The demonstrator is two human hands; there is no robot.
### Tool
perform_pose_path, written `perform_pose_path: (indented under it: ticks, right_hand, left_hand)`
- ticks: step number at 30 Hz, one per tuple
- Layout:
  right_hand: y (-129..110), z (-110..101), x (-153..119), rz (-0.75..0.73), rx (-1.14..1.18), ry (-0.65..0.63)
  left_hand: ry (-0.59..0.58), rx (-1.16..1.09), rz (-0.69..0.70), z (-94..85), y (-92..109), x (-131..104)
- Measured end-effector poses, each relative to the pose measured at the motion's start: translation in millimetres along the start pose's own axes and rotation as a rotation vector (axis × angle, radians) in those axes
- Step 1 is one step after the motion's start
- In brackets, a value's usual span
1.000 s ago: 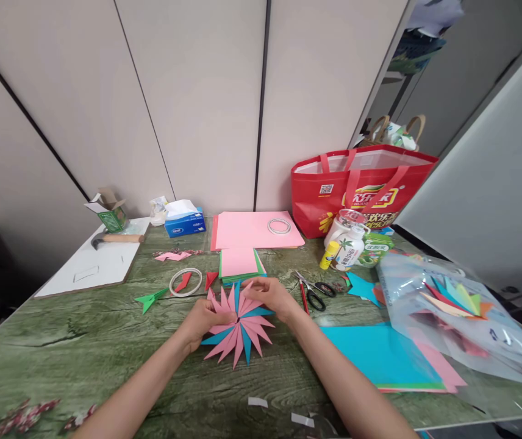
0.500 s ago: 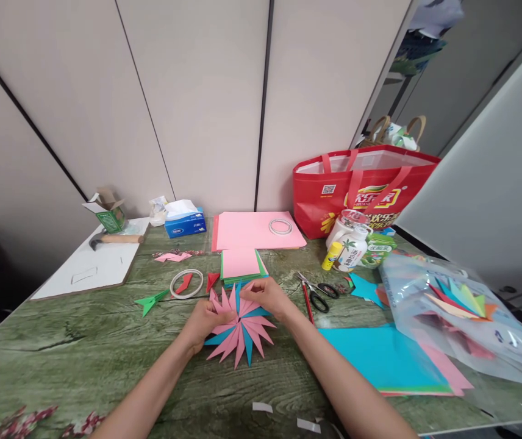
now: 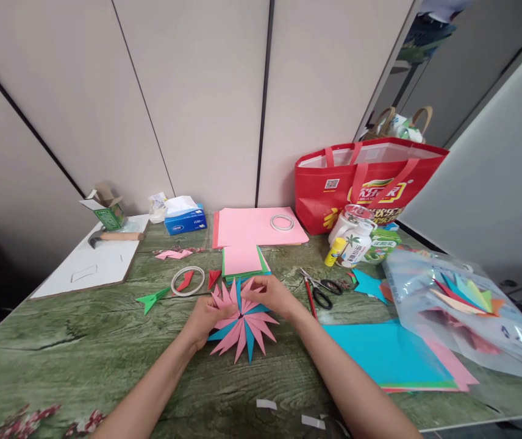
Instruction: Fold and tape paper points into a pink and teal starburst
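Observation:
A folded paper star [image 3: 243, 332], pink with several blue points around a small centre hole, is held low over the green wood-patterned table. My left hand [image 3: 210, 317] is closed on its left side, the thumb lying near the centre. With thumb and fingers pinched, my right hand [image 3: 268, 294] grips the upper right points beside an upright blue one. The fingers beneath the paper are hidden. Just beyond the star lies a stack of small paper sheets [image 3: 241, 261], pink on top. A roll of white tape [image 3: 188, 281] and a green folded paper piece [image 3: 152, 299] lie to the left.
Scissors [image 3: 321, 291] and a red pencil [image 3: 310, 299] lie right of my right hand. Farther right are blue paper sheets [image 3: 384, 350] and a plastic bag [image 3: 466, 317]. A glue stick [image 3: 335, 252], a red bag [image 3: 318, 198], a tissue box [image 3: 185, 221] and a hammer [image 3: 117, 236] stand or lie behind.
Both hands keep their hold on the paper star, which sits very slightly farther right and higher in view. The whole scene has shifted a little with the camera.

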State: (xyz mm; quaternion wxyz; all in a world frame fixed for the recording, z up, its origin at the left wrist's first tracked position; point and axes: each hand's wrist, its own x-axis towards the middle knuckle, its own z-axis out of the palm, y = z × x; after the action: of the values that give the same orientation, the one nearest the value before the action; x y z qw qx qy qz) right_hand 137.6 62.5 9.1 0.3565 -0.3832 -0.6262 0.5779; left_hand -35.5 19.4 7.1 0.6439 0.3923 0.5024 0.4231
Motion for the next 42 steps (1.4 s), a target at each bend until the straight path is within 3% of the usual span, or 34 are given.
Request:
perform_pose_path:
  ticks: [4, 13, 18, 22, 25, 31, 42]
  right_hand:
    - [-3, -6, -2, 0.027, -0.012, -0.092]
    - [7, 8, 0, 0.018, 0.021, -0.037]
    - [-5, -3, 1, -0.008, 0.003, 0.058]
    - [-11, -11, -10, 0.06, 0.141, 0.085]
    - [-1, -2, -20, 0.101, 0.2, 0.09]
    - [16, 21, -21, 0.117, 0.115, 0.308]
    - [12, 26, -19, 0.094, 0.152, 0.348]
  left_hand:
    - [0.003, 0.02, -0.008, -1.1, 0, 1]
    - [0.015, 0.041, 0.025, -0.1, -1, 0]
    - [0.031, 0.016, 0.013, 2.0, 3, -3]
    - [0.09, -0.056, 0.008, 1.2, 9, -4]
    - [0.146, -0.087, 0.008, 0.0, 10, -3]
    - [0.128, -0.097, 0.018, -1.3, 7, -2]
    - [0.108, -0.064, 0.03, -3.4, 7, -1]
